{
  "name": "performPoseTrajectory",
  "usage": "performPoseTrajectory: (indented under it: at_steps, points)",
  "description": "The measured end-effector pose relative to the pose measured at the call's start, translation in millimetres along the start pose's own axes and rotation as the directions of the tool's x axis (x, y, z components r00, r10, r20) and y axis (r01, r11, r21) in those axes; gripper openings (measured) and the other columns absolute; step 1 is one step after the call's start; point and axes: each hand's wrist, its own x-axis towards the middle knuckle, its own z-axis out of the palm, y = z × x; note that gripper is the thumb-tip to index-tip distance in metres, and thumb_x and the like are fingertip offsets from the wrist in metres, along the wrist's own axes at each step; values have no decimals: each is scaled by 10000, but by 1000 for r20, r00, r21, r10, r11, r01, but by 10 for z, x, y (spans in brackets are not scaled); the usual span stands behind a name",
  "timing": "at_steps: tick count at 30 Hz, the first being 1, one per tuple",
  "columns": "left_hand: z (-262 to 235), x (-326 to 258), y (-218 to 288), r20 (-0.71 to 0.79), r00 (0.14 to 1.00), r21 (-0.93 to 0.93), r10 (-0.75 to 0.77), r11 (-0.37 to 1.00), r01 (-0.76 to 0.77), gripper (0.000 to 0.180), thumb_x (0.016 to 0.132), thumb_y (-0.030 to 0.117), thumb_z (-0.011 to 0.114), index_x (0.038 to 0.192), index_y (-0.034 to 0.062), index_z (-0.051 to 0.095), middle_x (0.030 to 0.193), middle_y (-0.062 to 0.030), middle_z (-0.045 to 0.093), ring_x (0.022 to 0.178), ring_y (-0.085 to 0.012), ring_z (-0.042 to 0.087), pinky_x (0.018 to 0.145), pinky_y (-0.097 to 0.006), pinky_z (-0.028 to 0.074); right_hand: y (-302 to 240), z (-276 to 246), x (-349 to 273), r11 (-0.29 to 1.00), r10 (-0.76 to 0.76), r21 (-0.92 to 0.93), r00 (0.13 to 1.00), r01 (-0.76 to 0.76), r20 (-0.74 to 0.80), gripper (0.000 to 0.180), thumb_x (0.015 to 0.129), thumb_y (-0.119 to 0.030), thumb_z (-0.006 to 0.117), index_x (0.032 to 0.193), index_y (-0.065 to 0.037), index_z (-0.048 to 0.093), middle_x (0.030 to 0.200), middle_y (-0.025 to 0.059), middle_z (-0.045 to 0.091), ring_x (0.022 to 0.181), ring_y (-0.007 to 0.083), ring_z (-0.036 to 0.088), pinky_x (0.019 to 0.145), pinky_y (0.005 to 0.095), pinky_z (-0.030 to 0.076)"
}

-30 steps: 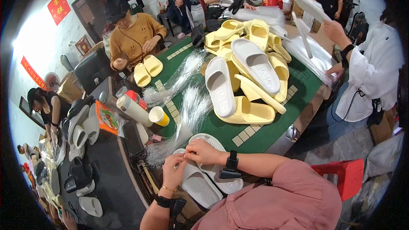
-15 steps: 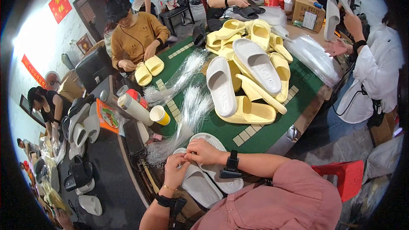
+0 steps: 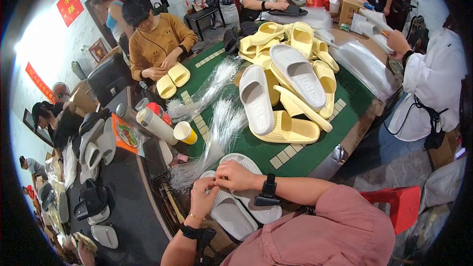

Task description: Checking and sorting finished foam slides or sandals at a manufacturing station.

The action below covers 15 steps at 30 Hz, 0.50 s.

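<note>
A pair of light grey slide sandals lies side by side in front of me, at the table's near edge. Above their toe ends my left hand and my right hand meet, fingertips pinched together. Whatever they pinch is too small or hidden to make out. Just beyond them a bundle of clear plastic strands spreads over the green tabletop. Farther right is a heap of pale yellow slides, with two light grey slides on top.
A paper cup and a cream bottle stand left of the strands. More slides lie on the dark table at left. A person in mustard handles yellow slides across from me. A red stool is at right.
My hands stay almost in place, still pinched together. At right, the person in white has lowered and turned the grey slides. Behind, a person in blue has moved left.
</note>
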Motion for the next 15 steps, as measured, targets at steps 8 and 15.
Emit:
performPoseTrajectory:
  at_steps: [8, 15]
  points:
    - [-20, 6, -36, -93, 994, 47, 57, 998, -53, 123, 772, 17, 715, 881, 33, 659, 1015, -121, 687, 916, -271, 648, 832, -354, 500, -72, -39, 5, 999, -14, 30, 1000, 14, 7, 201, 838, -262, 646, 770, -73, 644, 773, 74, 615, 810, 282, 565, 745, 405, 417]
    - [-23, 4, -42, -40, 998, 45, 49, 998, -47, 140, 755, 29, 722, 885, 38, 670, 996, -117, 687, 922, -273, 642, 836, -359, 498, -28, -22, 1, 1000, -21, 6, 1000, 21, -1, 187, 831, -239, 645, 771, -62, 648, 791, 79, 629, 808, 287, 575, 738, 410, 424]
